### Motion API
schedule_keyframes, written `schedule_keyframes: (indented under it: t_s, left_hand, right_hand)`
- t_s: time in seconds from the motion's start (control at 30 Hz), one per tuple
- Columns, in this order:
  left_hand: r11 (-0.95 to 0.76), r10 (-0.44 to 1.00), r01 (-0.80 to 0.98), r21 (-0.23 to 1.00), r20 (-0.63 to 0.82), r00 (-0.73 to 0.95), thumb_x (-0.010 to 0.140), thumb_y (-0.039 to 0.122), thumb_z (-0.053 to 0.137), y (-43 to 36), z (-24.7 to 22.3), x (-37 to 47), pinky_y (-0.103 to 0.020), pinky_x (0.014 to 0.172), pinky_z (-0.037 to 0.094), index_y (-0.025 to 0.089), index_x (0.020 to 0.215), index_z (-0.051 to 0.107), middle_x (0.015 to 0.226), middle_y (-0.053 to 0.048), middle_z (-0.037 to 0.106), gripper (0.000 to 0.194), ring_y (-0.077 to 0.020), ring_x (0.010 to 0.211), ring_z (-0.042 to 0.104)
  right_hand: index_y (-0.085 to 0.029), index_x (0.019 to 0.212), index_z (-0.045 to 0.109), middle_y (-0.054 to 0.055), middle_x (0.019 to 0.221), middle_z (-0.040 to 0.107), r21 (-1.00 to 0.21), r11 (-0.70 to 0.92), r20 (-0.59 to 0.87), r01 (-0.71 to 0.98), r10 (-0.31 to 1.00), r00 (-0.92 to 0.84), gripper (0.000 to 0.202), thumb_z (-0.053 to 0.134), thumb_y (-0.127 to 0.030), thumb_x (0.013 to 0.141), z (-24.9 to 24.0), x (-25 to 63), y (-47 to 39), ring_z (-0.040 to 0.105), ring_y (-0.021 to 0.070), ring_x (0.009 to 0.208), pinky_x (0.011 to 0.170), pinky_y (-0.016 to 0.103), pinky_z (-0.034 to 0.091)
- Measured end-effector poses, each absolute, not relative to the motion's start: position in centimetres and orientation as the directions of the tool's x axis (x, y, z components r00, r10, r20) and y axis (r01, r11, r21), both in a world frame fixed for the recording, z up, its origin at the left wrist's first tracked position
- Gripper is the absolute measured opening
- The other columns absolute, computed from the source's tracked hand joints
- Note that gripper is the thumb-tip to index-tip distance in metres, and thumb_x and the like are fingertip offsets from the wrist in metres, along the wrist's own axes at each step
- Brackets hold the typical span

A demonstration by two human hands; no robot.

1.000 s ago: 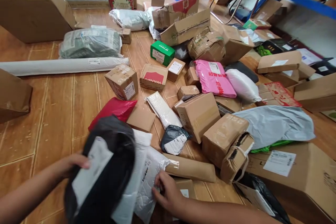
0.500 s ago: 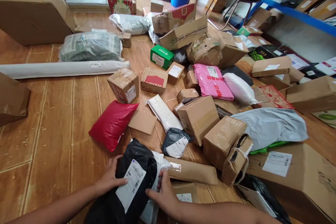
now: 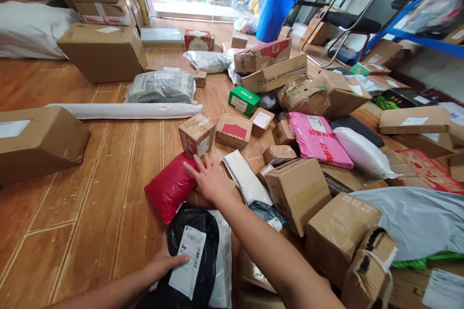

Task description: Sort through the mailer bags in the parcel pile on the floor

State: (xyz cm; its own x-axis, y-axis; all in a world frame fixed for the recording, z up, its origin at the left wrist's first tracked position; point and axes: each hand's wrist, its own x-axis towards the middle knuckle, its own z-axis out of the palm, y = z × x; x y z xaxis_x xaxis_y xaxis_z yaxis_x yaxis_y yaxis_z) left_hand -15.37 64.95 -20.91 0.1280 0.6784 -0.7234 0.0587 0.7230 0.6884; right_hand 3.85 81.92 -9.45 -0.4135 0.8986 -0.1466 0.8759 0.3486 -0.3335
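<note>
My left hand grips a black plastic mailer bag with a white shipping label, its thumb lying on the label and its fingers at the left side. A silvery-white plastic parcel lies against the mailer's right side. Farther forward, my right hand has its fingers spread over the right edge of a puffy red mailer bag. Whether the fingertips press on the bag is hard to see. Just beyond those fingers stands a small taped carton. My right forearm hides part of a flat brown piece.
Parcels crowd the floor to the right, among them a tall brown carton, a pink bag and a green box. A long white roll lies at the left. Behind stand a blue bin and a chair.
My right hand has left the black mailer's right side and reached forward to the red bag. My left hand keeps its hold. The view has tilted up, showing more of the room.
</note>
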Motion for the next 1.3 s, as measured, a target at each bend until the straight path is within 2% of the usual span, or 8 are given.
schedule_keyframes:
  t_s: [0.1,0.27,0.37,0.5,0.73,0.93,1.2,1.3]
  left_hand:
    - [0.686,0.715,0.129,0.716,-0.697,0.064,0.023,0.062,0.086,64.9,-21.5,-15.4,-0.051,0.106,0.043,0.014,0.137,0.03,0.13,-0.024,0.055,0.135,-0.0426,0.121,0.054]
    - [0.627,0.762,0.197,0.754,-0.646,0.045,0.031,0.065,0.084,64.1,-22.2,-15.7,-0.049,0.11,0.04,0.018,0.134,0.04,0.131,-0.022,0.055,0.122,-0.0404,0.126,0.05]
    - [0.601,0.78,0.21,0.771,-0.623,0.054,0.033,0.065,0.083,63.8,-22.6,-15.9,-0.051,0.111,0.037,0.02,0.132,0.043,0.127,-0.02,0.058,0.115,-0.0405,0.128,0.049]
    - [0.555,0.807,0.283,0.782,-0.588,0.044,0.036,0.065,0.081,63.7,-23.8,-16.3,-0.054,0.113,0.033,0.019,0.13,0.044,0.125,-0.019,0.059,0.111,-0.0418,0.129,0.046]
    - [0.47,0.869,0.397,0.788,-0.493,-0.049,0.053,0.071,0.065,65.4,-20.5,-16.6,-0.054,0.118,0.02,0.01,0.127,0.043,0.135,-0.024,0.04,0.098,-0.0419,0.137,0.032]
    - [0.532,0.846,0.004,0.847,-0.532,-0.036,0.065,0.073,0.059,67.4,-15.0,-17.9,-0.051,0.116,0.028,0.019,0.116,0.056,0.122,-0.014,0.055,0.074,-0.0365,0.132,0.041]
    - [0.719,0.532,-0.622,0.311,-0.822,0.204,0.084,0.039,0.055,68.5,-8.8,-15.3,-0.047,0.099,0.047,0.01,0.145,0.034,0.098,-0.015,0.074,0.071,-0.0314,0.105,0.066]
    - [0.677,0.473,-0.718,0.161,-0.843,0.257,0.084,0.025,0.057,67.7,-7.5,-13.8,-0.041,0.09,0.053,0.012,0.135,0.048,0.093,-0.011,0.075,0.054,-0.0265,0.088,0.07]
  right_hand:
    - [-0.027,0.149,0.028,0.011,0.159,0.023,-0.266,0.582,-0.199,0.769,0.747,-0.634,0.077,0.065,-0.022,0.081,-11.9,0.6,82.6,0.009,0.0423,0.146,0.114,0.068,0.011]
    - [-0.026,0.135,0.047,0.009,0.146,0.048,-0.353,0.611,-0.083,0.709,0.734,-0.674,0.045,0.051,-0.025,0.09,-15.1,-2.2,81.5,0.037,0.0325,0.137,0.114,0.062,0.021]
    - [-0.019,0.117,0.061,0.011,0.127,0.064,-0.661,0.338,-0.013,0.67,0.888,-0.46,0.058,0.077,-0.025,0.062,-13.1,-1.2,82.5,0.052,0.0326,0.121,0.11,0.054,0.033]
    - [-0.013,0.1,0.062,0.009,0.101,0.072,-0.979,-0.202,-0.199,0.037,0.977,0.078,0.047,0.069,-0.04,0.061,-7.8,2.2,83.7,0.065,0.026,0.095,0.092,0.042,0.05]
    - [-0.017,0.092,0.062,0.008,0.092,0.075,-0.74,-0.458,-0.546,-0.492,0.837,0.043,0.049,0.074,-0.039,0.05,-2.1,9.9,78.3,0.07,0.0293,0.089,0.081,0.043,0.059]
    - [-0.018,0.099,0.063,0.008,0.098,0.075,-0.595,-0.449,-0.714,-0.666,0.676,0.182,0.062,0.084,-0.038,0.044,-2.1,11.1,70.4,0.068,0.0325,0.099,0.091,0.048,0.056]
    - [-0.015,0.117,0.06,0.011,0.112,0.072,-0.553,-0.467,-0.677,-0.69,0.735,0.046,0.075,0.088,-0.039,0.052,-6.1,6.4,64.8,0.066,0.0304,0.104,0.102,0.049,0.048]
    - [-0.017,0.119,0.061,0.01,0.115,0.071,-0.589,-0.439,-0.657,-0.679,0.749,0.085,0.074,0.086,-0.046,0.056,-6.8,5.2,63.9,0.063,0.0289,0.111,0.107,0.046,0.044]
